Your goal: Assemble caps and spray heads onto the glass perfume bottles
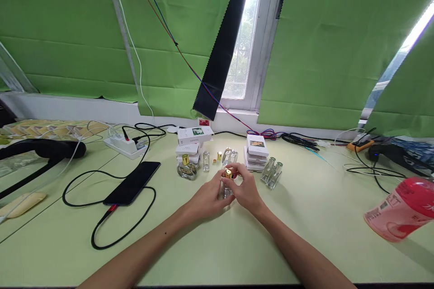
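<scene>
My left hand (208, 196) and my right hand (246, 188) meet at the middle of the pale green table (305, 216), both closed round a small clear glass bottle (228, 186) with a gold cap (228, 173). The right fingers curl over the cap; the left fingers grip the bottle's body. Behind the hands stand more small glass bottles: a round one with a gold cap (186, 168), a slim clear one (206, 160), a pair (229, 155), and two leaning ones (272, 171). Loose gold caps (217, 157) lie between them.
Stacks of white boxes (192, 141) (256, 149) stand behind the bottles. A black phone (133, 182) on a charging cable lies left, near a power strip (125, 145). A pink-capped bottle (400, 210) lies at the right. Cables run along the back edge.
</scene>
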### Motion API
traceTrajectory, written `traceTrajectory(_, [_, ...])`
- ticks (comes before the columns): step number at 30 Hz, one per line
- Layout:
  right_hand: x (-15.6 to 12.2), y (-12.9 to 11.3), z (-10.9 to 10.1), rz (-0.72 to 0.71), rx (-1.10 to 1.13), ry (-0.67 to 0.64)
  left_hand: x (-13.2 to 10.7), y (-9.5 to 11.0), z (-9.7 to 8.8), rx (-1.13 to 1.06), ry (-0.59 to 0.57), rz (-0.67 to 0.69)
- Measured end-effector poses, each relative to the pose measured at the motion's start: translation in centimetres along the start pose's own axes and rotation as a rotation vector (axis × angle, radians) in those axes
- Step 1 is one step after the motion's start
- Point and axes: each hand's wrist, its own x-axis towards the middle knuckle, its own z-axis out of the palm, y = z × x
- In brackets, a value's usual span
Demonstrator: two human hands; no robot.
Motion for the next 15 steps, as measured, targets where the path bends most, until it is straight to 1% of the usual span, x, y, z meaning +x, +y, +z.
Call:
traceTrajectory(5, [0.12,0.07,0.23,0.016,0.012,0.015,0.02,0.14,-0.04,0.019,-0.003,0.0])
traceTrajectory(12, [0.03,0.11,0.27,0.02,0.019,0.038,0.09,0.09,-0.07,0.032,0.011,0.037])
traceTrajectory(15, [-0.12,-0.11,0.1,-0.003,0.001,0.041,0.08,-0.01,-0.04,0.019,0.012,0.032])
